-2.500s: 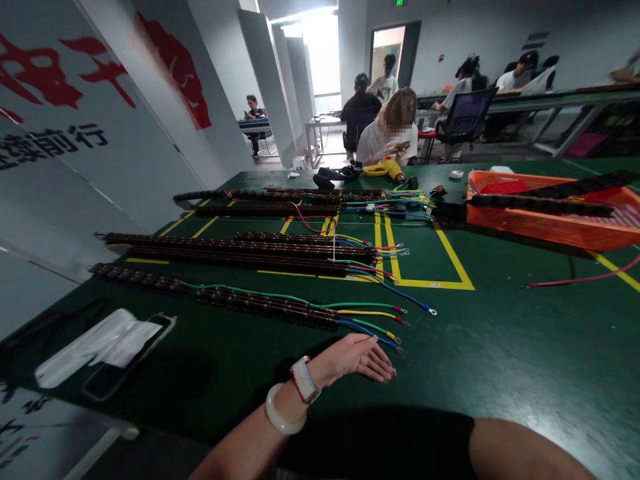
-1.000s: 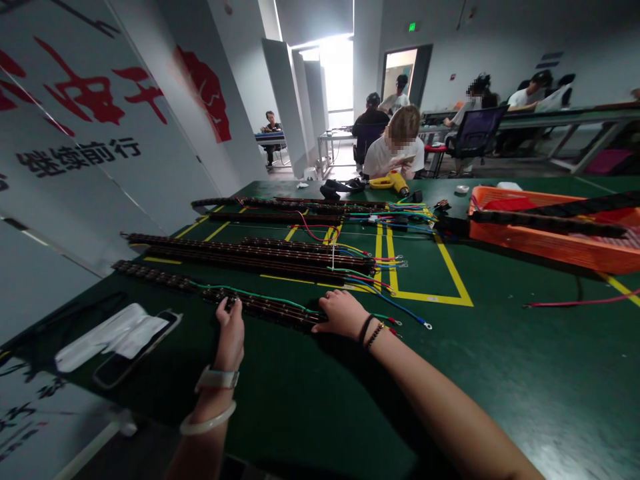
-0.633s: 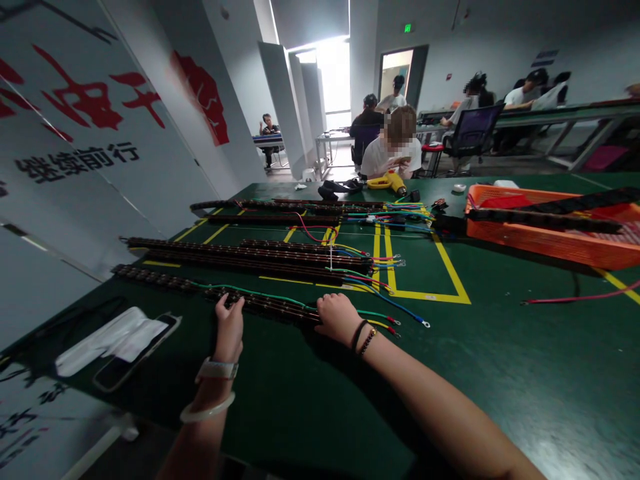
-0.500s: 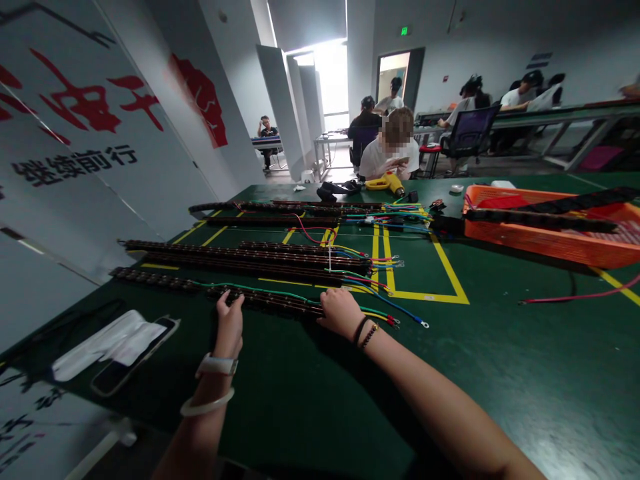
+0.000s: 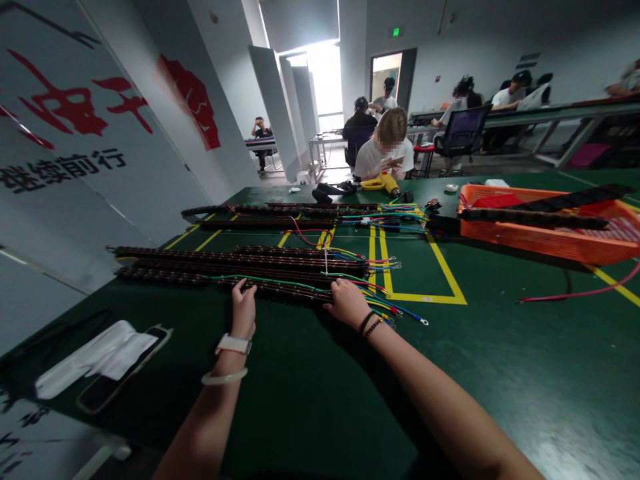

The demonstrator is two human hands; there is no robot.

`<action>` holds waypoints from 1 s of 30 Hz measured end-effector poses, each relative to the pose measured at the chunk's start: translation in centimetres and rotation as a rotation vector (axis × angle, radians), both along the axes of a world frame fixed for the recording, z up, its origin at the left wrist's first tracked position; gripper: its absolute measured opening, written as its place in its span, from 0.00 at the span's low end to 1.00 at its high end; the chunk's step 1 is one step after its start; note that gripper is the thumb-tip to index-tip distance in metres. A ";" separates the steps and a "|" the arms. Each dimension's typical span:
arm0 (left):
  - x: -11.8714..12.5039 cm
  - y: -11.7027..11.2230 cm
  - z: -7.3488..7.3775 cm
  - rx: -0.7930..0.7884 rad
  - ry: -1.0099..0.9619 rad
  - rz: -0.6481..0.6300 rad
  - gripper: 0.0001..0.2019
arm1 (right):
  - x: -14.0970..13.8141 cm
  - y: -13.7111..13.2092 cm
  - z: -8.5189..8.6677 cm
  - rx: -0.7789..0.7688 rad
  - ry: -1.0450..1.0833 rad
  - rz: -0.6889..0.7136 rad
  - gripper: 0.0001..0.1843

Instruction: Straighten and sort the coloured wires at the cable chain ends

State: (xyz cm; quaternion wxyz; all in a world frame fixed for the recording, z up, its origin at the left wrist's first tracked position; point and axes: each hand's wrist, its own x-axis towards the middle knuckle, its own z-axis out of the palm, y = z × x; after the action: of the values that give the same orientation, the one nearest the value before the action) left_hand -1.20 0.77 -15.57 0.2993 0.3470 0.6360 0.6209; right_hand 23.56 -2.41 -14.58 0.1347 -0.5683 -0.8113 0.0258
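Observation:
My left hand (image 5: 243, 308) and my right hand (image 5: 347, 302) both press against the near side of a long dark cable chain (image 5: 285, 290) lying on the green table (image 5: 500, 373). Fingers of both hands curl onto the chain. Green, yellow, red and blue wires (image 5: 395, 308) with ring terminals stick out of its right end, just past my right hand. The chain lies close against a second group of chains (image 5: 240, 259) behind it.
More cable chains (image 5: 280, 212) with coloured wires lie farther back. An orange tray (image 5: 545, 233) holding black chains stands at the right. A phone and white cloth (image 5: 100, 360) lie at the near left. A loose red wire (image 5: 575, 293) trails right. A person sits across the table; others work behind.
Both hands came onto the nearest cable chain and slid it away from me, up against the chains behind it. Its wire ends moved back with it.

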 end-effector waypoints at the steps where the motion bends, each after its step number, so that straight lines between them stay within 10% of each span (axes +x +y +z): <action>1: 0.0 0.1 0.0 0.005 -0.004 0.001 0.21 | 0.0 0.1 -0.1 0.005 0.011 0.000 0.18; 30: 0.2 7.2 -1.1 -0.022 -0.110 -0.116 0.18 | 1.9 6.9 -0.2 0.125 0.088 -0.010 0.21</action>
State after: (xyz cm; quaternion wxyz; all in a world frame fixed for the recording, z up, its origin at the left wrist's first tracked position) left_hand -0.98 7.98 -16.67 0.3730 0.3451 0.6044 0.6135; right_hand 25.49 4.51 -14.79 0.2057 -0.5614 -0.8016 -0.0004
